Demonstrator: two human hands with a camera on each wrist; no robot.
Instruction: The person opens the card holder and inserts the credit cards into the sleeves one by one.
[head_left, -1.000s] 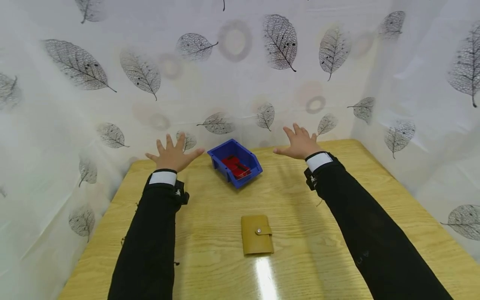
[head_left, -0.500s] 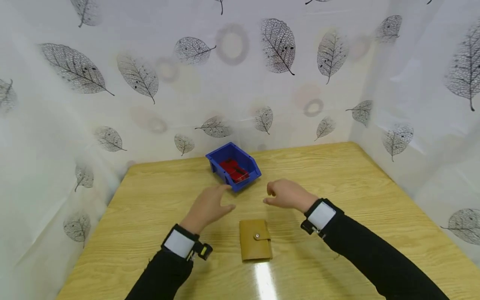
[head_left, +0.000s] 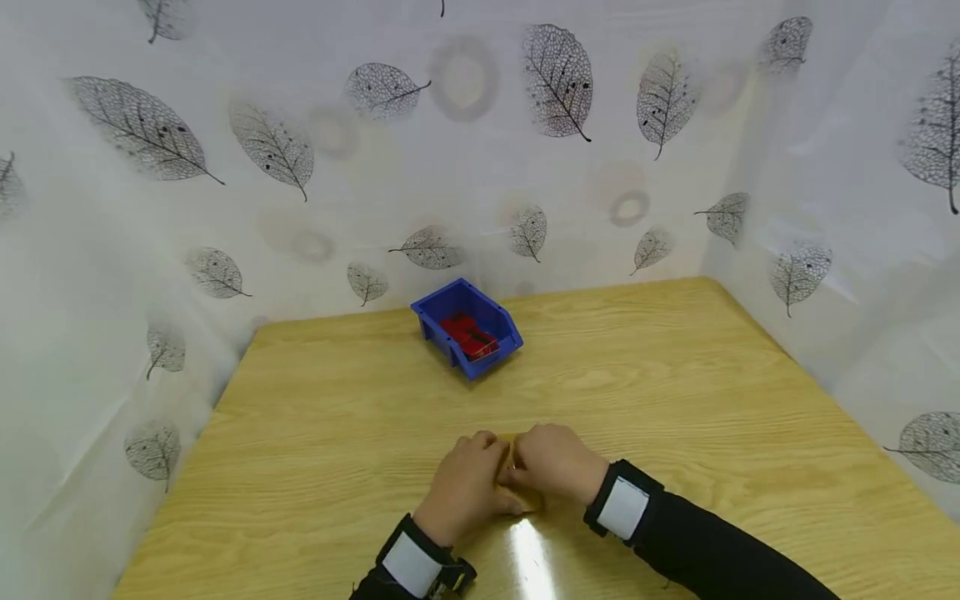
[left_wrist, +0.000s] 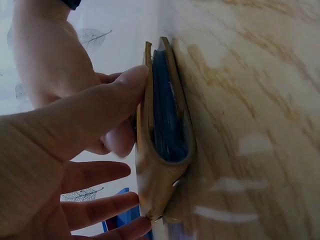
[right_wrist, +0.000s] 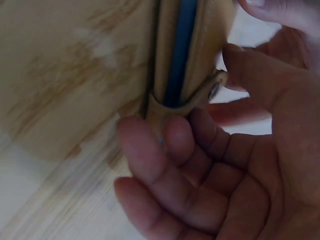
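Wallet (head_left: pixel 531 502) lay on the tabletop (head_left: pixel 322 433) between my hands, long axis running away from me. My left hand (head_left: pixel 467 487), fingers nearly straight, rested on its spine side; my right hand (head_left: pixel 561 462), nearer the strap (right_wrist: pixel 202 93), pinched that with curled fingers.

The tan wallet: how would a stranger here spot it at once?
On the wooden table, look to the near side of the blue bin. There the left hand and right hand are on the tan wallet. Unlike the red things in that bin, it is tan-covered, has a strap and shows blue inside.
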